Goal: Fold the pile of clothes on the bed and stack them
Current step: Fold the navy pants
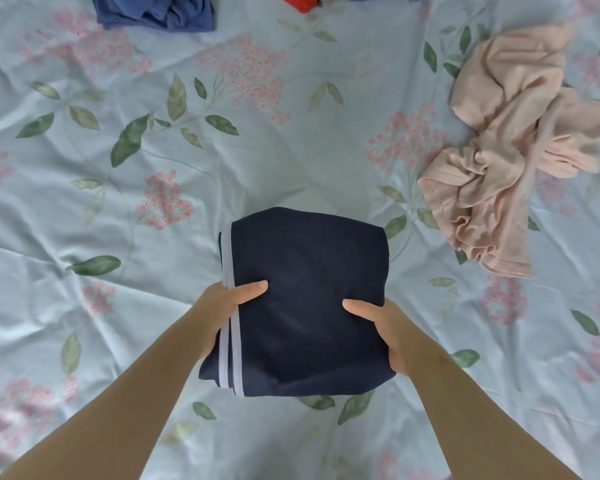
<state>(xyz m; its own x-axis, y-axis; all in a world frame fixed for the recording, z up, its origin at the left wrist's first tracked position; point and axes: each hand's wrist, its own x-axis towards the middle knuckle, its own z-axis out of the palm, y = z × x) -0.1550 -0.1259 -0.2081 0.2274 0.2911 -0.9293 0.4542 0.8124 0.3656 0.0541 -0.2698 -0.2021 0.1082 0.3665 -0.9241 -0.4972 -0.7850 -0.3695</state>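
Observation:
A folded navy garment with two white stripes down its left edge is in the middle of the bed, in both my hands. My left hand grips its left side, thumb on top and fingers hidden underneath. My right hand grips the right side the same way. A crumpled peach-pink garment lies unfolded on the bed to the right. At the top edge lie a rumpled blue garment and a red one, both partly cut off by the frame.
The bed is covered by a pale blue sheet printed with pink flowers and green leaves, creased in many places. Bare sheet stretches to the left of the navy garment and beyond it.

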